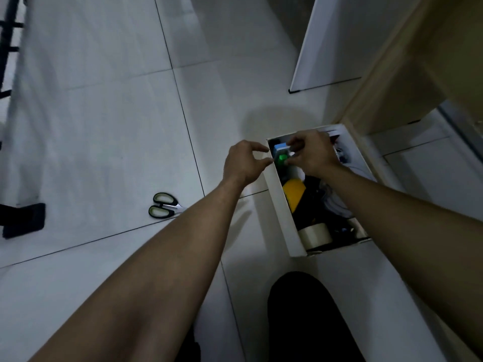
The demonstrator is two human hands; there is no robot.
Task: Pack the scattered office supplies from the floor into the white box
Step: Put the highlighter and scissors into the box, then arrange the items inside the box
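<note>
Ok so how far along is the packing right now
Mostly done: the white box already holds a tape roll, something yellow and other items. In hand: the right hand is placing a small green item, with the left hand at the box's edge. Left: the scissors on the floor.

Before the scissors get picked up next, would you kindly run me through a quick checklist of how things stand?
1. Scissors on the floor, nothing lying on them: ok.
2. Left hand holds nothing, fingers loosely curled beside the white box: ok.
3. Right hand free: not ok, fingers pinch the green item inside the box.
4. Green item settled in place: cannot tell.
5. Room left in the box: cannot tell; tape roll and yellow item already fill much.
</note>
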